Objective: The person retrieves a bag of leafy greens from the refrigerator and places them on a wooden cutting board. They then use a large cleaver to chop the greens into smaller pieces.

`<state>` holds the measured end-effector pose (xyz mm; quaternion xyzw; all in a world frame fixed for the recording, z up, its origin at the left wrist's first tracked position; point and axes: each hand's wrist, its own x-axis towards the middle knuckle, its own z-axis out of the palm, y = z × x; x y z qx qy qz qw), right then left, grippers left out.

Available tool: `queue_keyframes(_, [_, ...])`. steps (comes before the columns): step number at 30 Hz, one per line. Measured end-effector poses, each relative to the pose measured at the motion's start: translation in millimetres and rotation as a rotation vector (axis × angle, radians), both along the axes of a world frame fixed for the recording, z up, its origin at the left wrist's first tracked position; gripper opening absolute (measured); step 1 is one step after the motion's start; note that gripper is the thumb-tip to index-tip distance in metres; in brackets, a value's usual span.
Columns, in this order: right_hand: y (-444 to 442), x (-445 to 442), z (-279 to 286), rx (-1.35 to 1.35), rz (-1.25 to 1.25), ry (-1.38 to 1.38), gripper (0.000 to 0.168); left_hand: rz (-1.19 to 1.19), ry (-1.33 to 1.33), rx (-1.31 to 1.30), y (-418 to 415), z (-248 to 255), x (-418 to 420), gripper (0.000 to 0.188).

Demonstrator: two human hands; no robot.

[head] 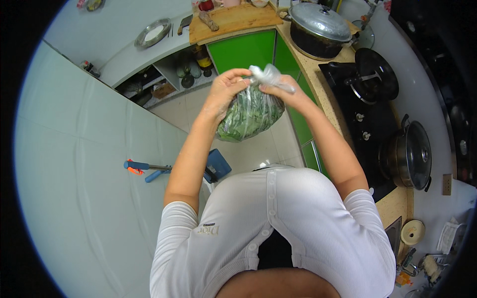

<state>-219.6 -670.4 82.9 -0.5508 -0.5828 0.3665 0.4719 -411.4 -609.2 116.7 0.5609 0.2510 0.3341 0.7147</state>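
A clear plastic bag [250, 115] full of leafy greens hangs in front of me, over the tiled floor. Its gathered neck [269, 74] is twisted or knotted, and blur hides which. My left hand [229, 87] pinches the bag near the neck between thumb and fingers. On the other side of the neck, my right hand [286, 91] grips the plastic, its thumb on the bag and its fingers partly behind the loose end. The leaves press against the plastic below both hands.
A wooden cutting board [238, 18] bears a root-like item [208, 21]; a cleaver [185, 24] and metal plate [152, 33] lie left. Right are a lidded pot [320, 29], a gas stove [357, 123], a wok [376, 74] and another pot [408, 152]. A blue dustpan [218, 165] stands below.
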Motion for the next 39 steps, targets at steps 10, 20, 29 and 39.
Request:
queue_keyframes(10, [24.3,10.6,1.5,-0.198,0.146,0.614,0.031,0.145,0.152,0.054,27.8,-21.6,-56.9,0.027])
queue_keyframes(20, [59.6,-52.0,0.1,-0.198,0.164,0.570,0.031,-0.019,0.111,0.100,43.8,-37.2,-51.5,0.027])
queue_keyframes(29, [137.6,5.0,-68.1,-0.279,-0.023,0.897,0.026,0.116,0.131,-0.037,115.7,-50.2,-45.7,0.022])
queue_keyframes(39, [268.3,-31.2,-88.2,-0.124,0.101,0.265,0.025,0.074,0.280,-0.073,262.3,-81.8,-11.1,0.017])
